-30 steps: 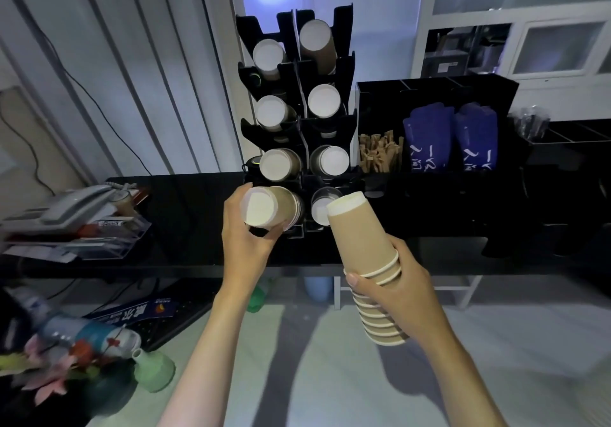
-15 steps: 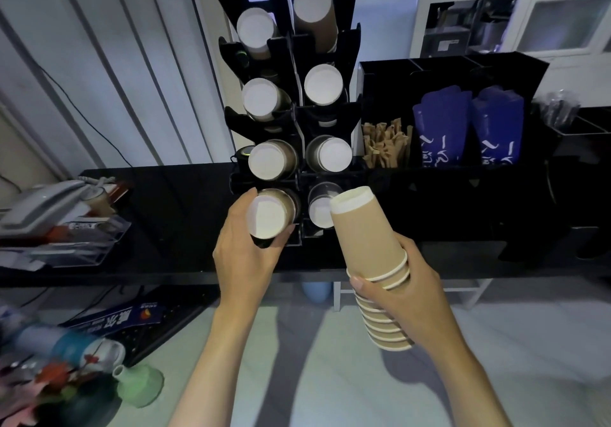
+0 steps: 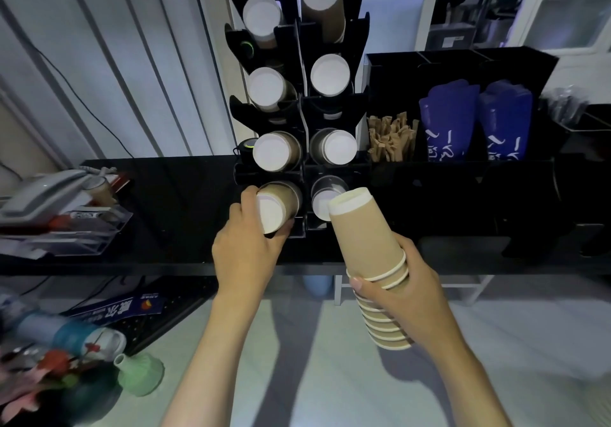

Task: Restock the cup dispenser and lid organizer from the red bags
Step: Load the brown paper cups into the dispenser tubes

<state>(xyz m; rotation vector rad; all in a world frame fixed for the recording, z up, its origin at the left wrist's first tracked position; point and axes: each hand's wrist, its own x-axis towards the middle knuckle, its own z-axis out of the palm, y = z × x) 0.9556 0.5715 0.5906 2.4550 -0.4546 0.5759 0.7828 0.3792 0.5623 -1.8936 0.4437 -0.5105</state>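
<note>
The left hand [image 3: 246, 254] had pushed its gripped paper cup [image 3: 276, 206] deeper into the bottom-left slot of the cup dispenser [image 3: 299, 122] than a second earlier, nearly seating it; just right of that slot, the right hand [image 3: 408, 289] grasped the waiting cup stack [image 3: 370, 248].

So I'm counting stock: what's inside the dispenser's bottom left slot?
Brown paper cups, base outward, gripped by the left hand in the cup dispenser. How many sit behind is hidden.

A black counter [image 3: 185, 195] carries the cup dispenser [image 3: 299, 109]. Right of the dispenser stands a black organizer [image 3: 463, 63]; far left of it, a clear tray [image 3: 82, 231] holding a phone [image 3: 43, 188].
</note>
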